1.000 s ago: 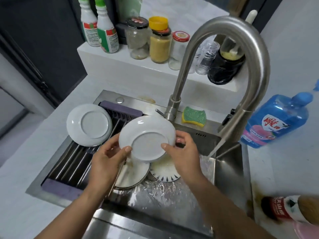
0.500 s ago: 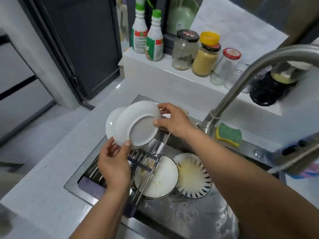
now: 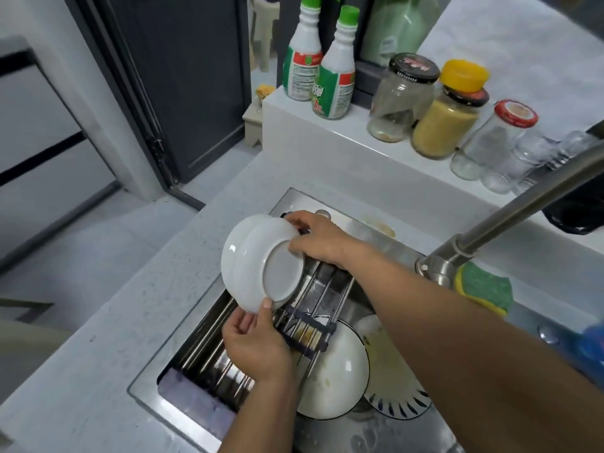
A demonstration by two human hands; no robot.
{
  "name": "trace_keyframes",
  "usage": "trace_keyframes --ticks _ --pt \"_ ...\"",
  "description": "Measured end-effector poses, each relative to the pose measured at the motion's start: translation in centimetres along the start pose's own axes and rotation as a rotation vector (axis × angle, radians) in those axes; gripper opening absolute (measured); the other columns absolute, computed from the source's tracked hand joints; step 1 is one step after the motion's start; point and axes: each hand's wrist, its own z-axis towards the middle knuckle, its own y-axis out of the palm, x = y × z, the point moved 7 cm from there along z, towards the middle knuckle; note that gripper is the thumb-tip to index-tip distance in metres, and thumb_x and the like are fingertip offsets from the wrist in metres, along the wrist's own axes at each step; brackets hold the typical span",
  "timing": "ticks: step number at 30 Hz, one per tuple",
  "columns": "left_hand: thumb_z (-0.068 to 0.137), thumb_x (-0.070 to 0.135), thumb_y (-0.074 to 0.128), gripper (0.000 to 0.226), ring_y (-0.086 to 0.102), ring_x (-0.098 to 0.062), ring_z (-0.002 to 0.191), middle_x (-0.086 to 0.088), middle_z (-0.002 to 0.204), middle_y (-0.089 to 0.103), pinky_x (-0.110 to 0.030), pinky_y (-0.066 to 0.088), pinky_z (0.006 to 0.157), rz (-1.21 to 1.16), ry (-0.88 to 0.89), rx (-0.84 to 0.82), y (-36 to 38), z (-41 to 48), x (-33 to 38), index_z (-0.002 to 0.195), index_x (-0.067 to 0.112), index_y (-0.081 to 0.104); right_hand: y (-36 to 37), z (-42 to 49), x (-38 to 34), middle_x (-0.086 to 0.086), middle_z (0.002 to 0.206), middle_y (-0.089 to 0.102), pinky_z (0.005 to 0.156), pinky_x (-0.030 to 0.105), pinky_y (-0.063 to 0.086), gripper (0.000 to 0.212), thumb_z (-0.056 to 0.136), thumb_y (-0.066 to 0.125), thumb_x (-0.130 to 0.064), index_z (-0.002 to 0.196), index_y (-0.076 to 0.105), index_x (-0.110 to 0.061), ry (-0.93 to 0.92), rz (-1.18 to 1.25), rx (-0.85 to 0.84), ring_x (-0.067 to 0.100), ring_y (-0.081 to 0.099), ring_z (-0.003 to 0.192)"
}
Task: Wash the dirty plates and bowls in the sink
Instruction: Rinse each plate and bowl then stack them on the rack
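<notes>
I hold a small white plate (image 3: 277, 273) bottom side towards me, over the roll-up drying rack (image 3: 215, 341) at the left of the sink (image 3: 376, 429). My left hand (image 3: 258, 344) pinches its lower rim and my right hand (image 3: 320, 238) grips its upper right rim. It lies against a second white plate (image 3: 233, 253) behind it on the rack. Down in the sink basin sit a dirty white plate (image 3: 333, 377) and a dirty plate with a dark striped rim (image 3: 395, 390), partly under my right forearm.
The steel faucet (image 3: 510, 217) arches over the sink from the right, a green and yellow sponge (image 3: 483, 287) at its base. Two green-capped bottles (image 3: 320, 60) and several jars (image 3: 444, 116) stand on the ledge behind. White counter (image 3: 98, 338) lies left of the sink.
Both hands have carried the small plate left from over the basin onto the rack, and it now rests against the plate standing there. The camera has swung left.
</notes>
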Motion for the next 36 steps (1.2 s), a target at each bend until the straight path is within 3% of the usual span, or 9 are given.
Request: trace_keyframes --ticks 4,8,14,21,23,26,29,33,36 --pt "0.083 0.01 0.083 0.042 0.071 -0.019 0.101 -0.009 0.11 0.072 -0.014 0.052 0.074 0.023 -0.049 0.064 0.4 -0.2 -1.1 0.12 0.006 0.063 0.5 0.6 -0.3 -0.008 0.127 0.055 0.09 0.027 0.046 0.06 0.086 0.061 -0.012 0.142 0.05 -0.029 -0.007 -0.075 -0.052 0.018 0.057 0.113" --pt "0.086 0.015 0.081 0.044 0.07 -0.019 0.101 -0.008 0.11 0.072 -0.016 0.05 0.075 0.047 -0.075 0.091 0.4 0.1 -1.4 0.124 0.005 0.062 1.5 1.7 -0.5 0.001 0.139 0.048 0.101 0.038 0.05 0.062 0.087 0.06 -0.026 0.147 0.045 -0.03 -0.044 -0.244 -0.021 0.025 0.056 0.122" --pt "0.085 0.016 0.083 0.036 0.072 -0.022 0.097 -0.005 0.1 0.072 -0.026 0.056 0.082 0.075 -0.089 0.07 1.1 0.4 -2.0 0.114 0.009 0.062 1.9 1.7 -0.5 0.01 0.143 0.038 0.11 0.042 0.037 0.064 0.093 0.054 -0.03 0.153 0.034 -0.032 -0.077 -0.495 0.059 0.034 0.036 0.134" --pt "0.084 0.022 0.084 0.064 0.068 -0.025 0.109 -0.008 0.122 0.067 -0.047 0.053 0.102 0.097 -0.19 0.008 1.2 -0.2 -2.2 0.137 0.015 0.048 1.3 -0.7 1.5 0.011 0.152 0.032 0.111 0.045 0.041 0.068 0.095 0.054 -0.018 0.158 0.028 -0.026 -0.093 -0.304 0.101 0.032 0.042 0.136" --pt "0.085 0.018 0.083 0.073 0.064 -0.023 0.11 -0.008 0.127 0.062 -0.038 0.053 0.097 0.073 -0.209 0.028 1.5 -1.0 -1.9 0.144 0.013 0.042 0.5 -2.1 3.0 0.009 0.153 0.034 0.112 0.044 0.041 0.062 0.097 0.054 -0.016 0.156 0.034 -0.021 -0.075 -0.197 0.169 0.028 0.045 0.134" --pt "0.088 0.01 0.078 0.059 0.062 -0.019 0.099 -0.011 0.118 0.062 -0.014 0.049 0.07 0.043 -0.139 0.002 2.9 -2.4 -0.8 0.137 0.0 0.046 -0.8 -4.2 5.2 0.005 0.144 0.047 0.106 0.033 0.046 0.053 0.098 0.055 -0.013 0.15 0.047 -0.019 -0.06 -0.056 0.249 0.02 0.055 0.121" --pt "0.091 0.016 0.076 0.045 0.061 -0.021 0.095 -0.005 0.108 0.06 -0.027 0.051 0.079 0.1 -0.144 -0.126 5.2 -4.6 -0.8 0.126 0.008 0.049 -2.4 -6.7 6.7 -0.004 0.118 0.064 0.086 0.015 0.044 0.04 0.098 0.056 -0.009 0.138 0.061 -0.014 -0.06 0.031 0.313 0.01 0.058 0.096" --pt "0.093 0.018 0.074 0.029 0.061 -0.023 0.087 -0.016 0.11 0.067 -0.042 0.056 0.083 0.141 -0.201 -0.291 7.5 -7.2 -2.3 0.114 0.014 0.055 -4.1 -9.2 9.6 -0.001 0.116 0.071 0.092 0.027 0.053 0.032 0.099 0.061 -0.017 0.13 0.068 -0.015 -0.013 0.132 0.378 0.013 0.065 0.1" --pt "0.091 0.017 0.076 0.023 0.058 -0.025 0.09 -0.015 0.101 0.064 -0.043 0.051 0.088 0.152 -0.176 -0.342 7.9 -8.5 -3.1 0.106 0.017 0.059 -5.3 -11.0 11.5 -0.005 0.095 0.072 0.077 0.023 0.052 0.02 0.098 0.065 -0.023 0.115 0.074 -0.017 0.006 0.209 0.411 0.006 0.062 0.079"
